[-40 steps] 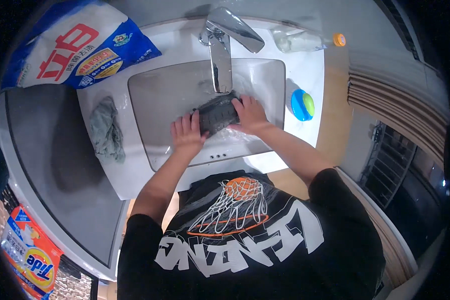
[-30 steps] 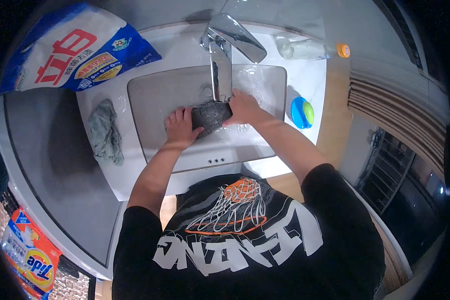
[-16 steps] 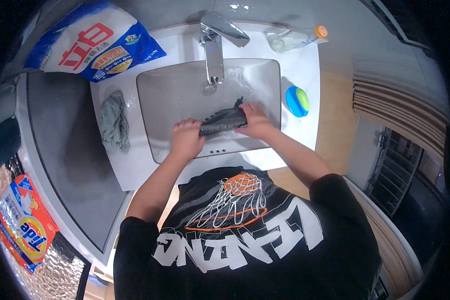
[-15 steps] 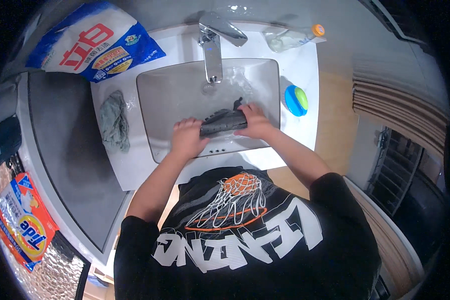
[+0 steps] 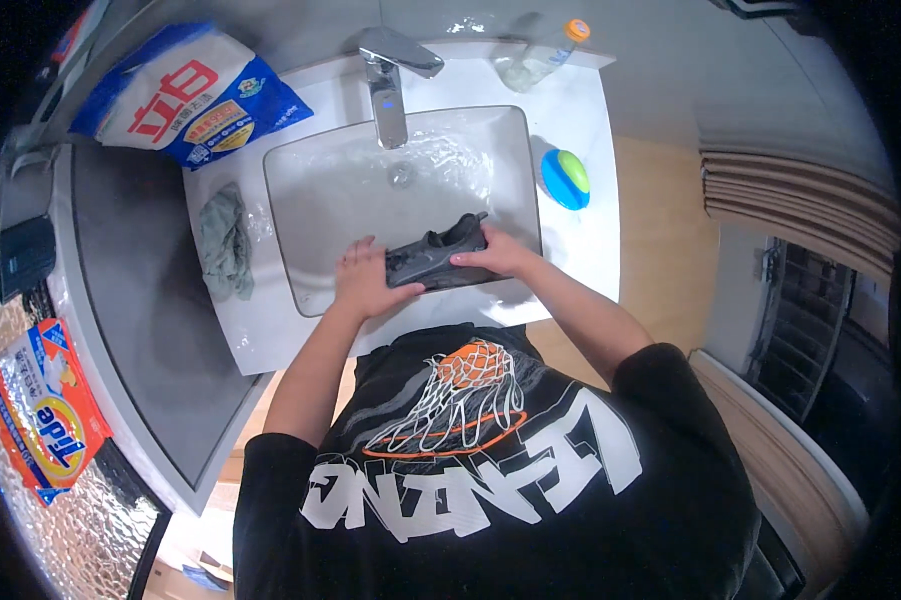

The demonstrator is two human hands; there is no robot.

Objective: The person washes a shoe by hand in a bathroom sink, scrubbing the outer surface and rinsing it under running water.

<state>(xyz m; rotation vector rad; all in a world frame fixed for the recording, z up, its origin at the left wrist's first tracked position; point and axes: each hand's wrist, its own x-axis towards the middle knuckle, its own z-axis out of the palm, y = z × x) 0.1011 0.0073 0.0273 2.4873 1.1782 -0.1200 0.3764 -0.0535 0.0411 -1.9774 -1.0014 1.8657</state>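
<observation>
A dark grey shoe (image 5: 435, 258) lies across the near part of the white sink (image 5: 315, 190), its ankle opening facing up and away from me. My left hand (image 5: 367, 284) grips the toe end, with the thumb along the near side. At the heel, my right hand (image 5: 498, 252) is closed round the back of the shoe, thumb on the near side. Both palms hide the shoe's ends. Water ripples over the sink's bottom round the drain (image 5: 401, 175). The chrome faucet (image 5: 388, 100) stands at the far rim.
Left of the sink lies a crumpled grey-green cloth (image 5: 226, 240), with a blue-and-white detergent bag (image 5: 192, 95) behind it. A blue-and-green scrub brush (image 5: 566, 180) sits on the right. A clear bottle with an orange cap (image 5: 540, 58) stands far right. An orange detergent bag (image 5: 48, 410) lies far left.
The shoe has been turned so its opening shows; before, a ridged dark face showed. It sits a little nearer to me, with both hands still on its ends. The view has shifted slightly.
</observation>
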